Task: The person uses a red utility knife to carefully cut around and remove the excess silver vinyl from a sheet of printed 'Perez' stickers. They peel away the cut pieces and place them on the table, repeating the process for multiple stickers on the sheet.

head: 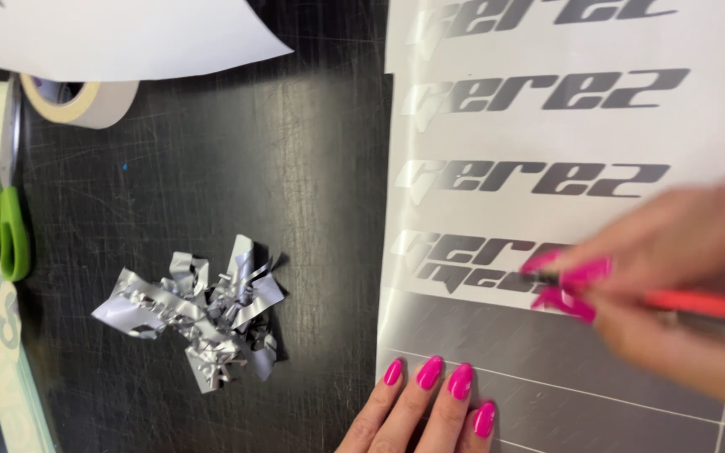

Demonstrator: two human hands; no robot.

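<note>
At the far left edge of my black table (211,151) lie scissors (3,201) with green handles, blades pointing away from me. Just above them sits a roll of masking tape (81,99), partly under a curled white sheet of paper (119,38) at the top.

Nearer the middle, a crumpled heap of silver vinyl scraps (199,315) rests on the bare table, well apart from the scissors and just left of the big sheet.

My left hand (421,411) comes in from the bottom, fingers together and flat, their tips pressing down the lower left part of the silver vinyl sheet (564,386). It grips nothing; it only pins the sheet to the table.

The sheet fills the right side. Its upper part is white backing with rows of grey cut lettering (539,176); the lower part is still covered in silver, with thin cut lines across it.

My right hand (673,277), blurred, reaches in from the right. Its fingers are pinched around a thin tool with an orange-red handle (706,306), the tip touching the lowest row of lettering, where a strip of letters lies lifted and skewed.
</note>
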